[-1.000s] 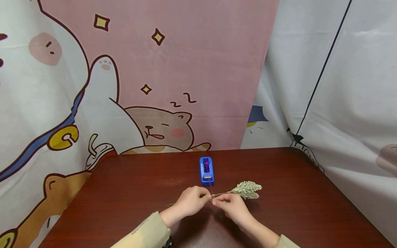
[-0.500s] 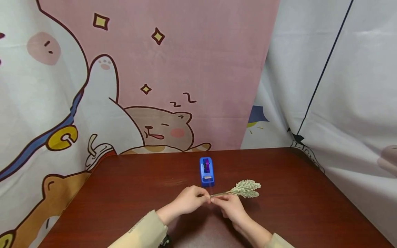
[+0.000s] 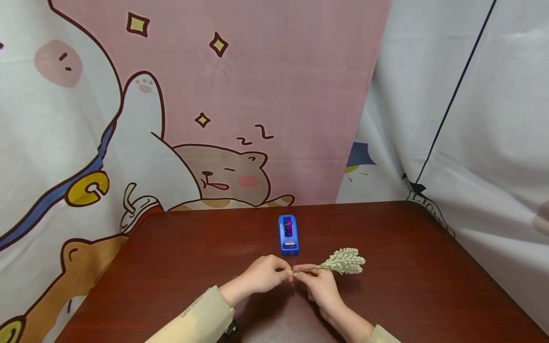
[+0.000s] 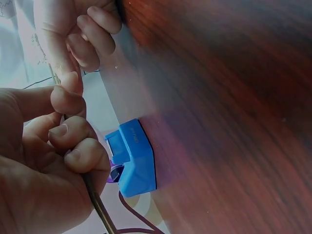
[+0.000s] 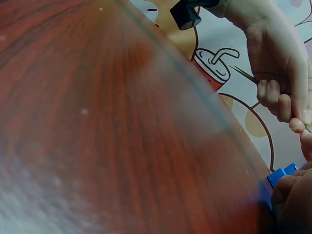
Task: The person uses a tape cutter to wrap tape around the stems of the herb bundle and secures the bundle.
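Note:
An artificial flower sprig with a pale green, bumpy head [image 3: 344, 261] and a thin brown stem [image 4: 100, 207] is held above the table. My left hand [image 3: 265, 275] grips the stem, its fingers curled round it in the left wrist view. Close beside it, my right hand [image 3: 319, 286] pinches the stem with thumb and index finger, nearer the flower head. The fingertips of both hands nearly meet. Just beyond them stands a blue tape dispenser [image 3: 289, 236] with a purple roll. A faint clear strip of tape runs from it towards the fingertips; its end is hard to make out.
The dark red wooden table [image 3: 180, 247] reaches back to a cartoon-printed cloth [image 3: 300, 95]. A white cloth [image 3: 480, 119] hangs along the right side. A black wrist-worn device [image 5: 185, 14] shows on my left arm.
The head view has shifted slightly. Both hands stay together at the stem with small finger movements, and the flower head has turned a little.

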Demonstrator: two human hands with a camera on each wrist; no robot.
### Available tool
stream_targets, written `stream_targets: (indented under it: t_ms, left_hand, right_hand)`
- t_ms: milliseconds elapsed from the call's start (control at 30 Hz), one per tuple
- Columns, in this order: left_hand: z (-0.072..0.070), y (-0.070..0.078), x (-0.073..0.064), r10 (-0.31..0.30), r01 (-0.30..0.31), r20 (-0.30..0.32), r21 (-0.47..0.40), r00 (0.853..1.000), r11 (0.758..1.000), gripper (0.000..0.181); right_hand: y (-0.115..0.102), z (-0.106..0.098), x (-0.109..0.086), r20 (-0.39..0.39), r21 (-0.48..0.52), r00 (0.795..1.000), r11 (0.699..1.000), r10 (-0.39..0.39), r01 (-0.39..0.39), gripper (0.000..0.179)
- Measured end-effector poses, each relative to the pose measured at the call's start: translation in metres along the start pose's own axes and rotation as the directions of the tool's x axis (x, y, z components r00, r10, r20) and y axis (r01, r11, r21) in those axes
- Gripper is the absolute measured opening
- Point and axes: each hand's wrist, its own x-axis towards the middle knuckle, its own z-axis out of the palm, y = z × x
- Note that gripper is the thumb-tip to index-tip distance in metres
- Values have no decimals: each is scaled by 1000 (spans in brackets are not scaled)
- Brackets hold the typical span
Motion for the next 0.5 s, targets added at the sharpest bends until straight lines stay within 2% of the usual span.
stream_targets:
  t_ms: [167,333,500]
  left_hand:
    - [0,2,1,-17,17,15,-19,1000,1000,19]
    - [0,3,2,-21,22,20,-17,1000,1000,18]
    - [2,3,1,-24,25,14,-13,1000,1000,19]
  right_hand:
    - [1,0,1,-21,33,1000,999,-22,23,45]
    - [3,-1,0,-21,4,999,1000,-31,31,29]
    - [5,-2,-3,32,70,999,997,-16,14,18]
